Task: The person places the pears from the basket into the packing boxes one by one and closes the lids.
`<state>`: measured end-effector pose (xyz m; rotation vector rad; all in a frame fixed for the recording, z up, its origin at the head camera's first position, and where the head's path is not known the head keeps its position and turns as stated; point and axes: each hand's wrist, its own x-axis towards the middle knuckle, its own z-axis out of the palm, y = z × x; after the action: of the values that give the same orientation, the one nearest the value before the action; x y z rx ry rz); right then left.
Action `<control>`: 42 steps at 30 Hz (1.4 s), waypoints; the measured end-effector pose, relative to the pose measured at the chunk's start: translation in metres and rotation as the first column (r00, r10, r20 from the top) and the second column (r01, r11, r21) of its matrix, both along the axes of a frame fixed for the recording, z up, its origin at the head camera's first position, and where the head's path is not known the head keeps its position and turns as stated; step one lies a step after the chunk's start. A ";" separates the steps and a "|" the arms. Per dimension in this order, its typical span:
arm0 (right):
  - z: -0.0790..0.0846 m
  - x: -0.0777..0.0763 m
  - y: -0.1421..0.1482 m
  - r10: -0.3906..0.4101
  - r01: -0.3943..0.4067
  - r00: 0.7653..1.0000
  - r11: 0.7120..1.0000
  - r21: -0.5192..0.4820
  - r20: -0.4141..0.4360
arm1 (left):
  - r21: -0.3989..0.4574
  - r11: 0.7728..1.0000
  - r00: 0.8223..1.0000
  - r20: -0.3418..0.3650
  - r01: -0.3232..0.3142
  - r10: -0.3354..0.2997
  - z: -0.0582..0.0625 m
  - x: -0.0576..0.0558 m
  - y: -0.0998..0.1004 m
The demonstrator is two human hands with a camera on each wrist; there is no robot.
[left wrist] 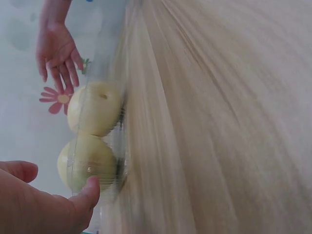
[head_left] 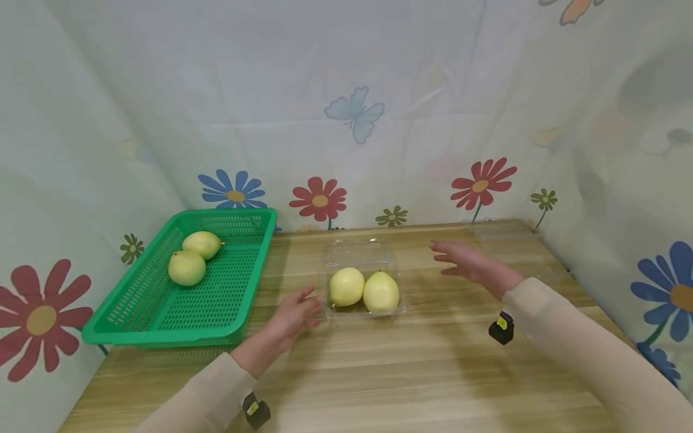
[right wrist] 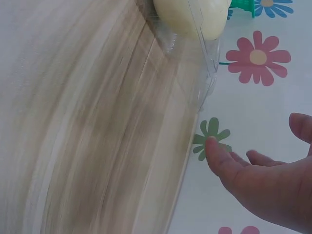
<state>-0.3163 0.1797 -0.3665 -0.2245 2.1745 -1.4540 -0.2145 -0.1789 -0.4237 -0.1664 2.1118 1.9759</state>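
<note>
Two pale yellow pears, a left one (head_left: 346,287) and a right one (head_left: 381,293), sit side by side in a clear plastic clamshell box (head_left: 360,255) whose lid stands raised at the back. My left hand (head_left: 295,316) is at the box's left side with fingers loosely spread, holding nothing; in the left wrist view its fingertips overlap the box wall. To the right of the box, my right hand (head_left: 467,262) hovers apart from it, fingers extended toward it and holding nothing. In the right wrist view, part of a pear (right wrist: 195,17) shows behind the clear plastic.
A green plastic basket (head_left: 258,264) on the left of the wooden table (head_left: 379,379) holds two more pears, one at the back (head_left: 202,245) and one nearer (head_left: 186,268). A flower-printed curtain (head_left: 260,120) closes off the back and sides.
</note>
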 end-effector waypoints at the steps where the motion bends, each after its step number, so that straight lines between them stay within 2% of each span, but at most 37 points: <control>1: 0.000 -0.002 -0.001 -0.006 0.006 1.000 1.000 0.001 0.000 | 0.007 1.000 1.000 0.011 -0.005 0.005 -0.001 0.000 0.000; 7: 0.001 -0.010 -0.010 -0.030 0.030 0.999 0.999 0.027 -0.012 | 0.097 0.995 0.997 0.077 -0.023 0.015 -0.005 0.001 -0.004; 11: -0.005 -0.016 -0.017 -0.053 0.053 0.998 0.998 0.017 -0.016 | 0.153 0.987 0.992 0.123 -0.049 0.030 -0.006 0.000 -0.004; 15: -0.017 -0.023 -0.024 -0.098 0.098 0.995 0.995 -0.003 -0.019 | 0.167 0.983 0.988 0.147 -0.079 0.055 -0.010 -0.001 -0.003; 22: -0.044 -0.032 -0.040 -0.185 0.184 0.983 0.979 -0.085 0.000 | 0.186 0.978 0.983 0.174 -0.094 0.061 -0.017 -0.002 -0.002; 28: -0.056 -0.036 -0.051 -0.172 0.171 0.985 0.972 -0.160 0.009 | 0.222 0.970 0.980 0.191 -0.095 0.053 -0.021 -0.003 -0.003; 34: -0.055 -0.041 -0.057 -0.138 0.139 0.990 0.970 -0.197 0.019 | 0.286 0.954 0.978 0.206 -0.096 0.036 -0.022 -0.006 -0.004; 37: -0.057 -0.046 -0.062 -0.143 0.150 0.988 0.967 -0.204 0.049 | 0.290 0.951 0.975 0.216 -0.107 0.043 -0.021 -0.007 -0.004; 39: -0.063 -0.053 -0.065 -0.154 0.165 0.986 0.965 -0.205 0.066 | 0.287 0.951 0.974 0.222 -0.115 0.051 -0.022 -0.007 -0.003; 42: -0.082 -0.067 -0.065 -0.168 0.182 0.982 0.959 -0.218 0.085 | 0.281 0.952 0.973 0.225 -0.123 0.059 -0.022 -0.007 -0.002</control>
<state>-0.3835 0.1144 -0.4484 -0.0614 2.0183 -1.7831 -0.2214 -0.1814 -0.4460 -0.4085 1.6851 2.1865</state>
